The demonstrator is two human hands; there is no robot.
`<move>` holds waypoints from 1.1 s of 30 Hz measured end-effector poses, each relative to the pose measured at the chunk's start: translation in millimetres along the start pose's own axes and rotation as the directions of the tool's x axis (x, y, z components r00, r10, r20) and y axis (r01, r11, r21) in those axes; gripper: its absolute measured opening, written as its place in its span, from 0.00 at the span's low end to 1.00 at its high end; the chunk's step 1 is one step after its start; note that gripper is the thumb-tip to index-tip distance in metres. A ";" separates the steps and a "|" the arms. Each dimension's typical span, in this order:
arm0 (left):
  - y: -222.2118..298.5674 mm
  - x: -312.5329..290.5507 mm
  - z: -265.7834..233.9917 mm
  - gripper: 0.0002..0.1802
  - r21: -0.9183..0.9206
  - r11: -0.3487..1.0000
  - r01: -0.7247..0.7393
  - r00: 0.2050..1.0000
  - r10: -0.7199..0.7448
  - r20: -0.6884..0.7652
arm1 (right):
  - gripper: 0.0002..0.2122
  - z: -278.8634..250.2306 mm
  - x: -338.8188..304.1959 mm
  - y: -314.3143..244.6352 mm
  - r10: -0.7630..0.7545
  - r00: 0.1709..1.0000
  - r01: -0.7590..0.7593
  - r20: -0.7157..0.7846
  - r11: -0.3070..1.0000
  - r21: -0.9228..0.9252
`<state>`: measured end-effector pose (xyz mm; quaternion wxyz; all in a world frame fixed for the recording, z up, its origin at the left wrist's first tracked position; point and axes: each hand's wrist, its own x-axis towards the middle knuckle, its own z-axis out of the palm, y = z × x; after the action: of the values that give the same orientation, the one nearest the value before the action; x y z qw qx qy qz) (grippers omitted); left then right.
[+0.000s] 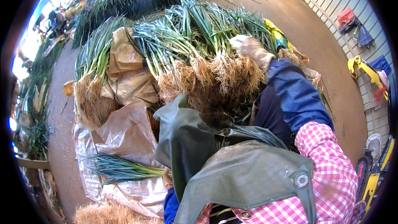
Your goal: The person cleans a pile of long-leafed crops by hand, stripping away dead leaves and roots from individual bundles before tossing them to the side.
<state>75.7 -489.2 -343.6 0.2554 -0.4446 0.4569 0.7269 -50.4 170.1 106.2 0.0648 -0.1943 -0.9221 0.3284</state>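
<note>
A row of green onions (207, 37) with shaggy tan roots (224, 72) lies in front of me, leaves pointing away. Over the right part of this row reaches my right hand (252, 49), in a pale, soiled glove. Its blurred fingers are at the leaves, and their grip cannot be made out. At lower left, a smaller bunch of green onions (124, 168) lies on a whitish plastic sheet (124, 128). My left hand (168, 179) is closed around the stem end of that bunch, partly hidden by my dark green apron (248, 174).
Another rooted bunch (93, 83) rests beside a tan sack (124, 54) on the left. Trimmed roots (112, 213) are heaped at the lower left. More onions (141, 0) are piled farther off. Yellow equipment (369, 72) stands by the panelled wall at right.
</note>
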 end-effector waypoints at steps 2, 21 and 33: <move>-3.6 -22.5 20.4 0.24 0.180 0.969 -0.169 0.973 0.193 -0.129 | 0.25 24.2 19.5 -27.4 -0.132 0.984 0.130 0.120 0.991 0.026; 260.2 -89.3 497.4 0.25 0.388 0.823 -0.416 0.746 0.065 0.662 | 0.49 137.7 83.8 -49.3 0.008 0.984 -0.032 0.180 0.991 0.132; 245.0 -281.9 609.4 0.19 0.153 0.981 -0.116 0.440 -0.088 0.894 | 0.13 104.2 121.4 -63.9 -0.489 0.769 -0.579 0.412 -0.261 0.772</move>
<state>-232.7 -46.9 125.5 0.4936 0.0382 0.3239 0.8062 -207.5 113.0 64.7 -0.1384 0.0224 -0.2192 0.9655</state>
